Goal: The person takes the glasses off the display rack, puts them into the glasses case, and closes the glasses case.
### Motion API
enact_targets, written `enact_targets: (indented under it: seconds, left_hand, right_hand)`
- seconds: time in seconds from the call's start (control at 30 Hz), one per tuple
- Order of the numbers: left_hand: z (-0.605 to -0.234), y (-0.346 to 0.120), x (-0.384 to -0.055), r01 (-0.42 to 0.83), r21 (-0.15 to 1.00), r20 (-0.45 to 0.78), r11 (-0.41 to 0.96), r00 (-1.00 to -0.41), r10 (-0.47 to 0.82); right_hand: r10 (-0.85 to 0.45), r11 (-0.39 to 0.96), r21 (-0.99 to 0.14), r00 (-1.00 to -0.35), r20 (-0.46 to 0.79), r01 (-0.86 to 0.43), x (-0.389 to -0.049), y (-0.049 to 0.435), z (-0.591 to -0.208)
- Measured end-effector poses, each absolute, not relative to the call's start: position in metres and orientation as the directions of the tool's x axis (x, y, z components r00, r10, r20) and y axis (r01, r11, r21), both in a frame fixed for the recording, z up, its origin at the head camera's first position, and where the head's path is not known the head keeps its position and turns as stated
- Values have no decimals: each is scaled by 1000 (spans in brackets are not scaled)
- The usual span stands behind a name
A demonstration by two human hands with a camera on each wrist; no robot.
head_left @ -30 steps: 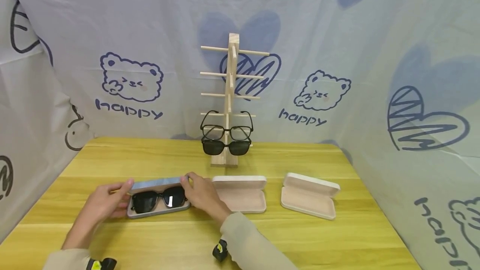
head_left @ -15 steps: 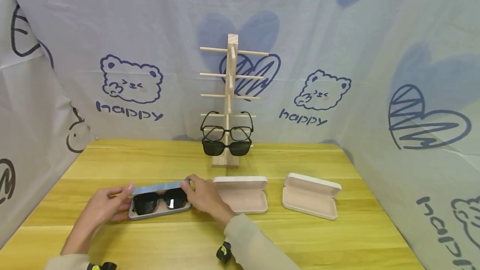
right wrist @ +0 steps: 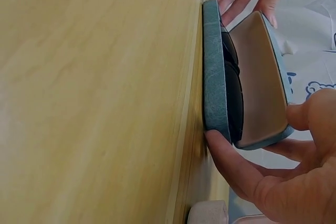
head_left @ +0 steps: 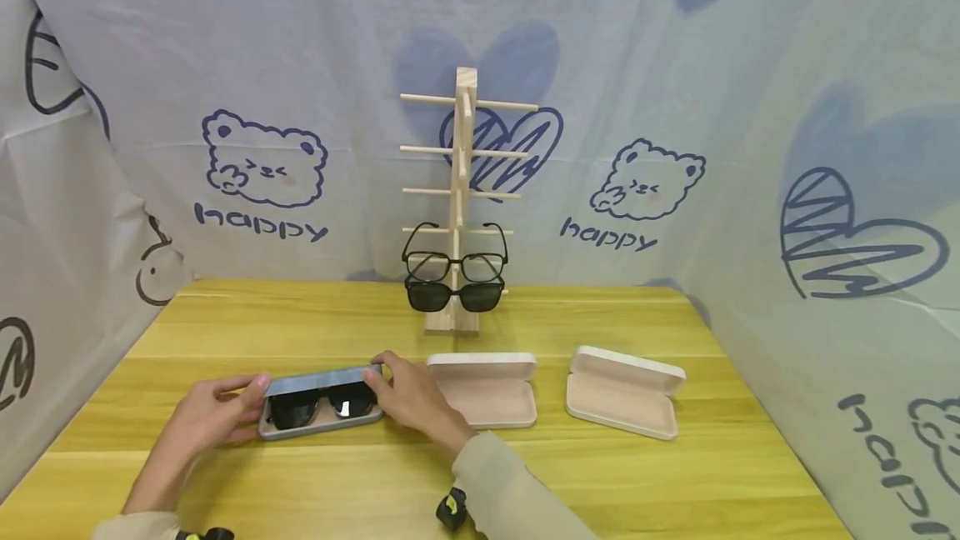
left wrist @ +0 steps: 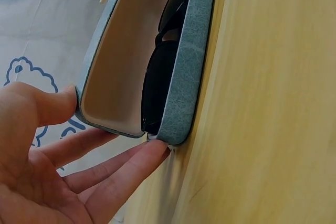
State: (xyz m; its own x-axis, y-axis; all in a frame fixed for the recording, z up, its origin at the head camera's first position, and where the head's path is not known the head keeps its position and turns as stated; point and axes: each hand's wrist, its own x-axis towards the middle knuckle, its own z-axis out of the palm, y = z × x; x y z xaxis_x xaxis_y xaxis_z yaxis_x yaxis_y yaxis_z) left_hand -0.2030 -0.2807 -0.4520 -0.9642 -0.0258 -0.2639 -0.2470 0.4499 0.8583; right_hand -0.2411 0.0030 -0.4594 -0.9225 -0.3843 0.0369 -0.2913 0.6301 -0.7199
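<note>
Blue case (left wrist: 191,72), lid (head_left: 322,379) part-raised

Black sunglasses (head_left: 292,410) lie inside the case, which rests on the tabletop (head_left: 360,490). The left hand (head_left: 213,415) grips its left end, fingers (left wrist: 131,176) spanning lid and base; the right hand (head_left: 411,395) grips the right end likewise. A wooden rack (head_left: 460,169) stands behind.

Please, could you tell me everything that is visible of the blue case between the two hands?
The blue case is a long, round-cornered box: its outside looks like mottled, grainy leather, its lining beige. The lid stands partly open over the base, which sits on the wood-patterned table, slightly angled, left of the nearest white case. Dark sunglasses lie inside. The left hand holds one end and the right hand the other, each with its thumb on the lid.
</note>
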Motion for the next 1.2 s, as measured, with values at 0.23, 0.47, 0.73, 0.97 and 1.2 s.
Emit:
enact_targets:
  seconds: [0.23, 0.47, 0.73, 0.97, 1.2]
  left_hand:
    - [-453, -280, -199, -253, 865, -263, 433, -964, -37]
    - [-454, -280, -200, -272, 861, -286, 430, -958, -35]
    - [-455, -284, -196, -246, 863, -270, 441, -963, -11]
    - [-456, -284, -192, -142, 771, -179, 621, -984, -2]
    - [-455, -282, -193, -90, 701, -121, 708, -993, -7]
  right_hand:
    - [-403, 622, -727, -915, 22, -292, -241, 5, -462]
    - [-418, 624, -720, -908, 22, -304, -243, 8, -463]
    - [-443, 618, -713, -896, 33, -332, -241, 9, -463]
    - [-462, 615, -695, -885, 64, -372, -238, 8, -466]
    - [-437, 646, -671, -897, 66, -364, -235, 6, -466]
